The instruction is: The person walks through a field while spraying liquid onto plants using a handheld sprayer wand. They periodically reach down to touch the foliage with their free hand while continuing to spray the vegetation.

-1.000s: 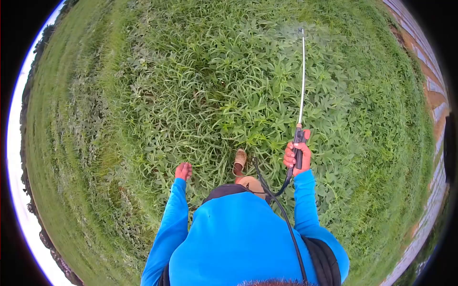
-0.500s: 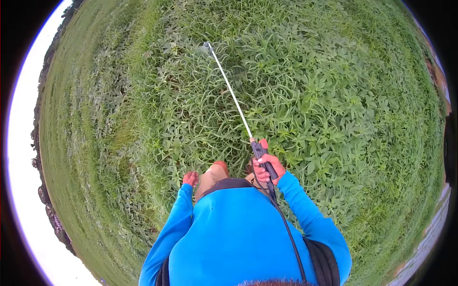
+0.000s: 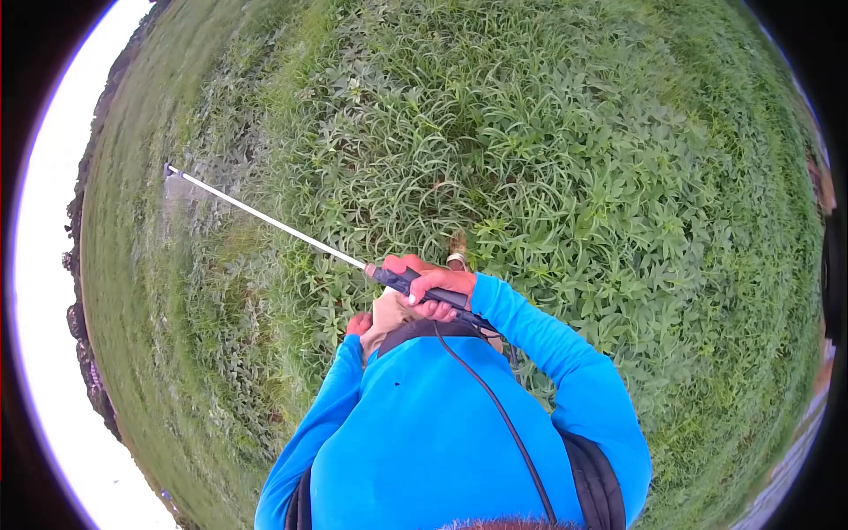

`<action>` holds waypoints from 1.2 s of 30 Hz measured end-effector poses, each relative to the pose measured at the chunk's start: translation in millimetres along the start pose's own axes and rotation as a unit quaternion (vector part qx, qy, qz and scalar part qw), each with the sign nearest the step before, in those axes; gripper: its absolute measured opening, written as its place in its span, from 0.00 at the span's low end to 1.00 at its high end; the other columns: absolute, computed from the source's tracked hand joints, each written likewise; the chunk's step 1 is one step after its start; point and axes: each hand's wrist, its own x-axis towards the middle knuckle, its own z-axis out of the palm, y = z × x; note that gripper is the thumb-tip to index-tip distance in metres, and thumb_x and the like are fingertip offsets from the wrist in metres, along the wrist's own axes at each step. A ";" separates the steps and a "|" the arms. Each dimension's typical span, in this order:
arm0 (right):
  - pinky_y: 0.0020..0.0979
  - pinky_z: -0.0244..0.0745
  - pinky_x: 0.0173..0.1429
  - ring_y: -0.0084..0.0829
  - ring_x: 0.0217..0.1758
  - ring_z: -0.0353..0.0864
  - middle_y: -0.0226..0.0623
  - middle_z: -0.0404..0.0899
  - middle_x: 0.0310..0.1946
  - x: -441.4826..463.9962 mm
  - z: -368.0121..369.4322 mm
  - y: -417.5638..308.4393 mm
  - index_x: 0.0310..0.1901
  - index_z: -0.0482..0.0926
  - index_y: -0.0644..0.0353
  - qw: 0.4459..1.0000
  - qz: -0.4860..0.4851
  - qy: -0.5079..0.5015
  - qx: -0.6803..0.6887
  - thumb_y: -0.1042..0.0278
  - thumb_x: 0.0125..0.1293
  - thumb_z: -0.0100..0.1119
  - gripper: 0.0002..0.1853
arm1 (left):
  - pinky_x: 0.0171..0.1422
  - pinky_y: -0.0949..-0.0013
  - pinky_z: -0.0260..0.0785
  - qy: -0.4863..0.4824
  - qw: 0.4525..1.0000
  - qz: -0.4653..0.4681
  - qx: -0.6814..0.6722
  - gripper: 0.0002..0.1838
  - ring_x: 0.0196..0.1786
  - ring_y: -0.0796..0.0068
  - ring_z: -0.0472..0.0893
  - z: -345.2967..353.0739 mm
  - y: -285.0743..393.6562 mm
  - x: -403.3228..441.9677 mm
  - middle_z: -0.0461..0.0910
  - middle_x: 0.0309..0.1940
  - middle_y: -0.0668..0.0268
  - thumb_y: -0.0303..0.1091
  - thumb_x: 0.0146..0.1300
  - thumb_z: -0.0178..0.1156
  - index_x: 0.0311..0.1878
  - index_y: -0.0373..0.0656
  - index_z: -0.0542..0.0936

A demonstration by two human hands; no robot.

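My right hand [image 3: 433, 287] is closed around the dark handle of a sprayer wand [image 3: 274, 223]. The wand's pale tube points up and left, and its nozzle [image 3: 169, 170] hangs over the grass with a faint mist beneath it. From the handle a black hose [image 3: 495, 402] runs down across my blue shirt. My left hand [image 3: 359, 324] hangs low beside my left thigh, its fingers curled, with nothing visible in it. Black straps [image 3: 592, 477] sit over my shoulders.
Dense grass and leafy plants [image 3: 601, 212] surround me and reach up to my legs. A sandaled foot [image 3: 457, 252] shows among the leaves. A line of trees [image 3: 84, 309] and bright sky lie along the left edge.
The wand has swung from pointing forward to pointing far left. My right hand has moved left across my waist with it. The left hand stays low by the thigh.
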 end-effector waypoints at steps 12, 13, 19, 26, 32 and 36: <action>0.18 0.55 0.11 0.13 0.11 0.59 0.23 0.63 0.13 -20.8 -39.0 -114.3 0.27 0.68 0.55 0.965 -0.095 0.244 -0.017 0.62 0.54 0.55 0.09 | 0.22 0.72 0.66 -0.061 0.996 0.009 -0.064 0.17 0.20 0.75 0.74 16.4 71.3 120.3 0.79 0.24 0.65 0.45 0.60 0.51 0.38 0.41 0.78; 0.18 0.55 0.11 0.13 0.11 0.59 0.23 0.63 0.13 -26.1 -39.5 -126.4 0.27 0.68 0.55 0.946 -0.107 0.306 -0.017 0.62 0.55 0.55 0.09 | 0.21 0.72 0.65 -0.059 0.988 0.143 0.026 0.16 0.20 0.75 0.74 15.3 96.1 126.1 0.79 0.24 0.66 0.45 0.60 0.51 0.38 0.41 0.78; 0.20 0.56 0.13 0.15 0.10 0.58 0.23 0.61 0.13 -80.0 -72.3 -177.7 0.26 0.65 0.53 0.894 -0.169 0.406 0.087 0.61 0.56 0.54 0.10 | 0.18 0.76 0.59 -0.082 0.970 -0.092 -0.208 0.15 0.18 0.81 0.71 14.0 205.7 214.0 0.76 0.23 0.68 0.46 0.62 0.51 0.35 0.43 0.77; 0.23 0.59 0.15 0.19 0.11 0.61 0.24 0.62 0.15 -147.5 -68.4 -197.0 0.27 0.66 0.53 0.801 -0.322 0.440 0.245 0.60 0.57 0.51 0.09 | 0.18 0.74 0.61 -0.102 0.971 -0.036 -0.214 0.15 0.19 0.78 0.72 -15.4 275.8 305.7 0.76 0.24 0.68 0.47 0.62 0.49 0.37 0.45 0.76; 0.25 0.60 0.14 0.21 0.11 0.62 0.26 0.64 0.14 -195.7 -60.3 -194.1 0.27 0.69 0.55 0.709 -0.446 0.475 0.269 0.57 0.56 0.52 0.11 | 0.18 0.76 0.59 -0.109 0.954 -0.082 -0.268 0.13 0.16 0.81 0.69 -28.9 289.8 343.8 0.74 0.21 0.70 0.45 0.63 0.50 0.35 0.45 0.75; 0.25 0.59 0.14 0.22 0.10 0.62 0.25 0.64 0.14 -220.8 -64.2 -195.4 0.26 0.68 0.55 0.627 -0.507 0.538 0.247 0.55 0.55 0.52 0.12 | 0.18 0.75 0.59 -0.116 0.952 -0.099 -0.266 0.13 0.16 0.81 0.69 -26.2 278.4 346.6 0.75 0.22 0.70 0.45 0.63 0.50 0.35 0.45 0.75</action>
